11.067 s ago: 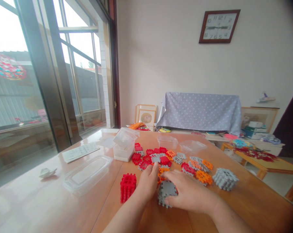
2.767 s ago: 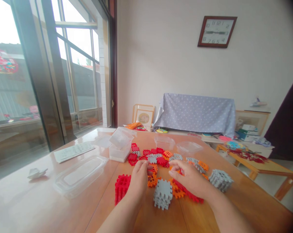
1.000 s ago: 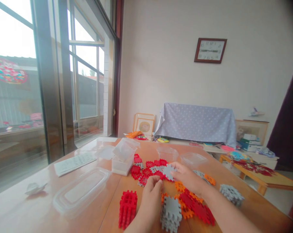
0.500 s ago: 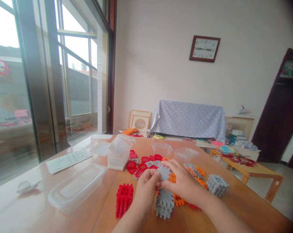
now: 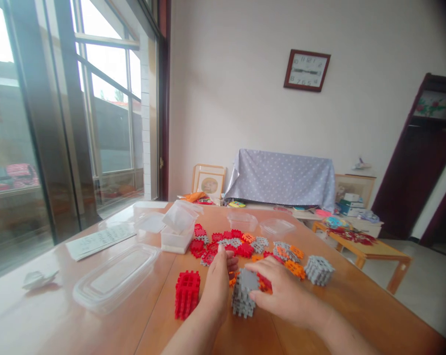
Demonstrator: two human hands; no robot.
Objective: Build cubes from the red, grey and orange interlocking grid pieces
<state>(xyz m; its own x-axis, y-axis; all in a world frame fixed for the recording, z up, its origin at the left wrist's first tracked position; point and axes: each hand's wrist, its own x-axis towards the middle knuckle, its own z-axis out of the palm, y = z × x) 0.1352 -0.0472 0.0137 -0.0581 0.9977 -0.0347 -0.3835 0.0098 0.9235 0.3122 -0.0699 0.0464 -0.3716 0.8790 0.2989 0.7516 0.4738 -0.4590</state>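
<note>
On the table in front of me stands a stack of grey interlocking plastic building pieces [image 5: 244, 298], notched along their edges. My right hand [image 5: 280, 288] holds the top grey piece [image 5: 248, 280] on this stack, thumb at its near edge and fingers over the far side. My left hand [image 5: 218, 278] is beside the stack's left side, fingers apart and empty. To its left rises a stack of red pieces [image 5: 187, 295] with window-like openings. Behind my hands lies a loose spread of red pieces [image 5: 245, 250], with grey and orange ones mixed in.
Another grey stack [image 5: 319, 270] stands to the right, near loose orange pieces [image 5: 295, 268]. At left are a clear plastic lid [image 5: 115, 278], a printed sheet [image 5: 100, 241] and a crumpled wrapper [image 5: 40, 280]. Clear containers [image 5: 176, 241] stand farther back.
The grey piece held up between both hands has come down onto the grey stack. My left hand has let go of it, its fingers now straighter. The view has shifted slightly.
</note>
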